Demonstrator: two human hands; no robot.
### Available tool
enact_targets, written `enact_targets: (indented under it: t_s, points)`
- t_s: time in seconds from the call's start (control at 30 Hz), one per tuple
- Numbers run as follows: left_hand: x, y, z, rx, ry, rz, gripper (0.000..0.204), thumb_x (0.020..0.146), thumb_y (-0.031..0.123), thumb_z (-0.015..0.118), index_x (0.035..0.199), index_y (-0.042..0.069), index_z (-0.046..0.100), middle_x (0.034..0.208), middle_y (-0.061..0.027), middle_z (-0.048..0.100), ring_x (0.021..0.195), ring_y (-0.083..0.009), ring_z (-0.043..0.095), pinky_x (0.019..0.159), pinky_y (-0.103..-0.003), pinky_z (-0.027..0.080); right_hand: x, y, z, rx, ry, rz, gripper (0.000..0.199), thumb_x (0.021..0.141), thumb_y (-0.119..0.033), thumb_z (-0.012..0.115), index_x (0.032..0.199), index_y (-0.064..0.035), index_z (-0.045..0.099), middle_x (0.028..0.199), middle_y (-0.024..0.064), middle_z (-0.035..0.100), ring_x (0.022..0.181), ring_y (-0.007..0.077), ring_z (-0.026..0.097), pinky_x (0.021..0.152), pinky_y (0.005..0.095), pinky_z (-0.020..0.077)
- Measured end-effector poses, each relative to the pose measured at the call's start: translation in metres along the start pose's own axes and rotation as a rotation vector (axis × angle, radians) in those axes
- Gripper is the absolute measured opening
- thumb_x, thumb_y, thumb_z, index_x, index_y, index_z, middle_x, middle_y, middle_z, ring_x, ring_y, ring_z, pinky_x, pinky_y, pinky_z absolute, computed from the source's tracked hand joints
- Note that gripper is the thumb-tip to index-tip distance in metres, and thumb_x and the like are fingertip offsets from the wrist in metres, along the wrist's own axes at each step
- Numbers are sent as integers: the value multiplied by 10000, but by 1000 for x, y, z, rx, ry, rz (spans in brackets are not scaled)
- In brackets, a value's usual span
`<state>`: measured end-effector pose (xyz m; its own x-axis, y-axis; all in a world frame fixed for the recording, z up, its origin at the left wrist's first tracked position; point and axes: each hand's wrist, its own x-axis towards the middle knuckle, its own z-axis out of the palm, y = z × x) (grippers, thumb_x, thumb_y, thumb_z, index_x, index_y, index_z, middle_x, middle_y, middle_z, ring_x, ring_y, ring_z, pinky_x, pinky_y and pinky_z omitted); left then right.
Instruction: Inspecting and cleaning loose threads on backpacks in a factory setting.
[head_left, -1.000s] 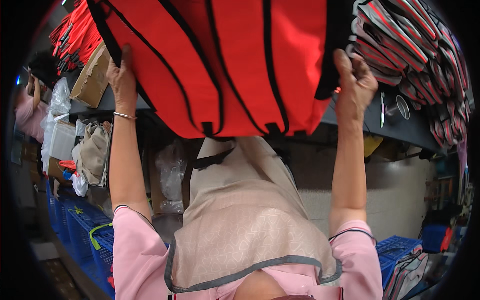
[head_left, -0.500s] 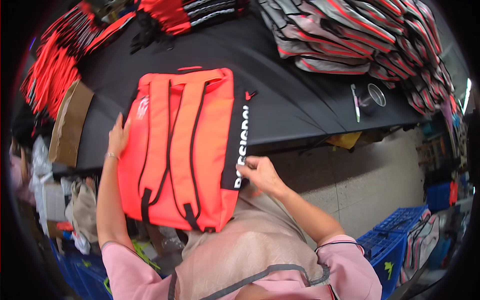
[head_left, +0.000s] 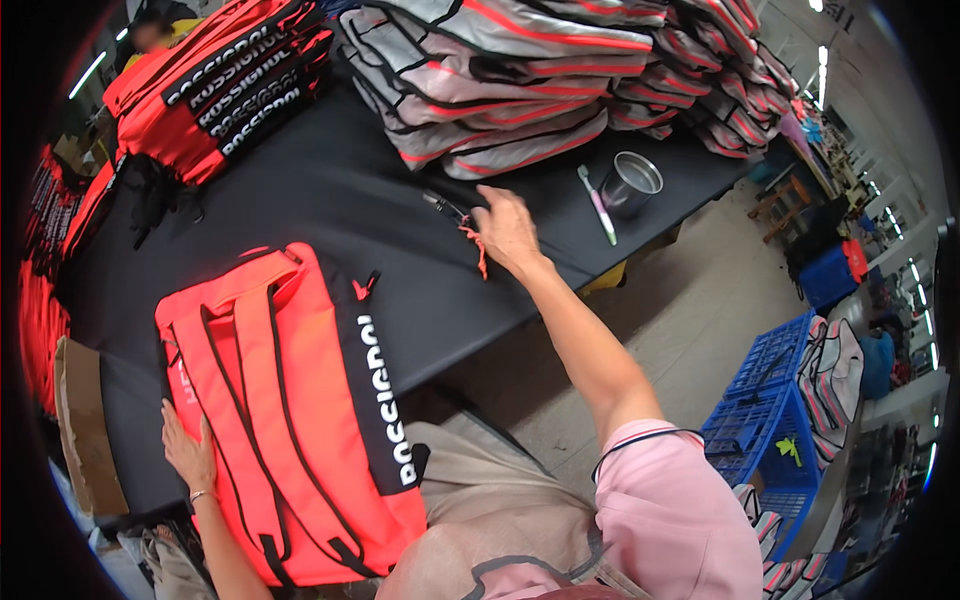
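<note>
In the head view, clock positions with 12 pointing away from the person: the red backpack (head_left: 305, 350) lies strap side up, its upper part on the black-covered surface (head_left: 330, 190) and its lower end past the near edge, by the person's body. Its long axis runs from between 11 and 12 to between 5 and 6. The left hand (head_left: 190, 450) is the nearer one: open, fingers extended, touching the bag's left side, so that the bag lies at 3 o'clock from it. From the right hand (head_left: 508, 230) the bag lies at about 8 o'clock, well apart. The right hand's fingers are partly bent beside a small dark tool (head_left: 440, 205) with a red cord (head_left: 478, 250), at 9 to 10 o'clock; whether they grip it cannot be told. At 2 to 3 o'clock from that hand are a toothbrush (head_left: 598, 205) and a metal cup (head_left: 632, 185). Grey bags (head_left: 520, 90) are piled at 12, red bags (head_left: 210, 90) at 10, and a cardboard box (head_left: 90, 430) stands between 8 and 9. In the room, blue crates (head_left: 760, 390) stand on the floor (head_left: 690, 290) at 4 o'clock.
</note>
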<state>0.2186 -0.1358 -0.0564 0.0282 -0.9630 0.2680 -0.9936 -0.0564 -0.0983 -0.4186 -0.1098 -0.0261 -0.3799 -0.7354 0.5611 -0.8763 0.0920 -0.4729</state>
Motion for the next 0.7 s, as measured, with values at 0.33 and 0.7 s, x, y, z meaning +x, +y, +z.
enact_targets:
  t_s: [0.33, 0.7]
  points:
    - [13, -35, 2, -164, -107, 100, 848, 895, 336, 629, 1575, 156, 155, 1567, -148, 316, 1351, -371, 378, 1087, -493, 345, -17, 140, -59, -772, 104, 328, 173, 931, -168, 566, 1059, -50, 568, 1020, 150, 568, 993, 342, 592, 791, 447, 514]
    - [10, -24, -3, -153, -109, 146, 869, 882, 269, 649, 1578, 155, 141, 1566, -139, 323, 1361, -347, 378, 1114, -474, 307, -26, 122, -105, -131, 111, 110, 132, 896, -20, 519, 1025, -3, 540, 1000, 273, 553, 900, 490, 554, 795, 529, 460]
